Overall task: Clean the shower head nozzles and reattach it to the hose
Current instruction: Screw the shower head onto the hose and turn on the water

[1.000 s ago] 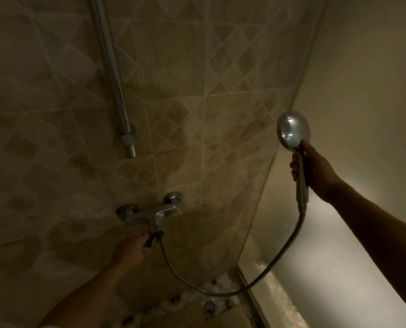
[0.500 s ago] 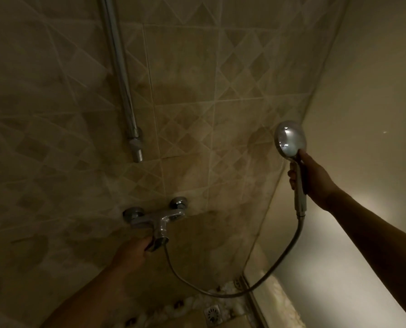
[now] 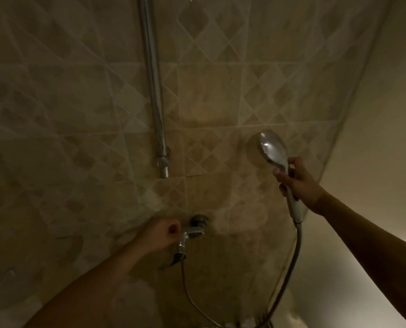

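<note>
My right hand grips the handle of the chrome shower head and holds it up near the tiled wall, head upward. The metal hose runs from the handle's lower end down in a loop and back up to the chrome mixer tap on the wall. My left hand is closed around the left part of the mixer tap, hiding that side of it. The tap's lever sticks down below the hand.
A chrome riser rail runs down the beige patterned tile wall above the tap. A plain lighter wall closes the shower on the right. The light is dim.
My left hand has moved from under the tap's lever up onto the left part of the tap body. The view has tilted up, and the shower head has shifted slightly toward the wall.
</note>
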Demonstrator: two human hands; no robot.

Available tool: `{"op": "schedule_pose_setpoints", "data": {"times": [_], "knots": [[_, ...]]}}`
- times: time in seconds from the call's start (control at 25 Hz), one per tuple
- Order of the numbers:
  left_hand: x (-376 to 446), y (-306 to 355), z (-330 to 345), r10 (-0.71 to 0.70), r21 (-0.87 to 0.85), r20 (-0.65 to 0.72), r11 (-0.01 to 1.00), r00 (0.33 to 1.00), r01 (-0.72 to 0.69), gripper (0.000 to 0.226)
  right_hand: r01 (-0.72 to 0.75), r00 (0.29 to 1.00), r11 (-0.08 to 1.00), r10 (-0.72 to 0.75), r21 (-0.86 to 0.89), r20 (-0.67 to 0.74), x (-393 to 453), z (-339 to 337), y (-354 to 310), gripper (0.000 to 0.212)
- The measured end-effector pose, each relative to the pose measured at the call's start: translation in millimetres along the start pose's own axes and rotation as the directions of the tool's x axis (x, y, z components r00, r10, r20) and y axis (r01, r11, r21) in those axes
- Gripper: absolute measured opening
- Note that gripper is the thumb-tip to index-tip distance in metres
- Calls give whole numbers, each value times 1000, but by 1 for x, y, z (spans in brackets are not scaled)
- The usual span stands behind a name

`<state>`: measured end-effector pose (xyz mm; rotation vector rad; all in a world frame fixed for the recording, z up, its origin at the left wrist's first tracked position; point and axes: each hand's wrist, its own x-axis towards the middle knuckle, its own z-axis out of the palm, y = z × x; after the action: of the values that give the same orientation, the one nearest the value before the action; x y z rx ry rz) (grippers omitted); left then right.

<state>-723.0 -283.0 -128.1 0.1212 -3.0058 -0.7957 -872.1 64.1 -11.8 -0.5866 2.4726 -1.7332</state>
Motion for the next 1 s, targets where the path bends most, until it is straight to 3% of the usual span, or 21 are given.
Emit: {"op": "schedule_pose_setpoints", "data": {"times": [0.12, 0.2, 0.28, 0.36, 0.44, 0.6, 0.8, 0.92, 1.0], "knots": [[19, 63, -39, 79, -105, -149, 990, 986, -95, 14, 114, 990, 989, -105, -98, 99, 15, 13, -21, 22], [32, 104, -77, 68, -357, -294, 917, 953, -176, 21, 179, 970, 977, -154, -120, 189, 24, 20, -35, 17], [41, 138, -119, 90, -422, -386, 868, 918, -262, 48, 252, 935, 959, -207, -127, 289, 31, 26, -48, 10], [53, 157, -149, 274, -262, -382, 884, 883, -387, 68, 318, 892, 937, -245, -143, 380, 39, 30, -62, 6], [54, 172, -173, 390, -118, -301, 891, 870, -439, 52, 367, 850, 917, -264, -153, 455, 45, 30, -77, 10], [61, 200, -216, 445, 84, -242, 895, 862, -438, 39, 365, 835, 922, -265, -126, 482, 58, 29, -110, 15], [73, 244, -277, 495, 348, -351, 857, 795, -381, 34, 331, 859, 942, -273, -63, 433, 86, 23, -169, 24], [74, 279, -321, 546, 481, -386, 807, 744, -343, 38, 360, 882, 932, -352, 33, 313, 96, 13, -213, 24], [71, 300, -355, 568, 560, -417, 775, 709, -292, 40, 400, 890, 917, -383, -17, 248, 102, 7, -239, 29]]}}
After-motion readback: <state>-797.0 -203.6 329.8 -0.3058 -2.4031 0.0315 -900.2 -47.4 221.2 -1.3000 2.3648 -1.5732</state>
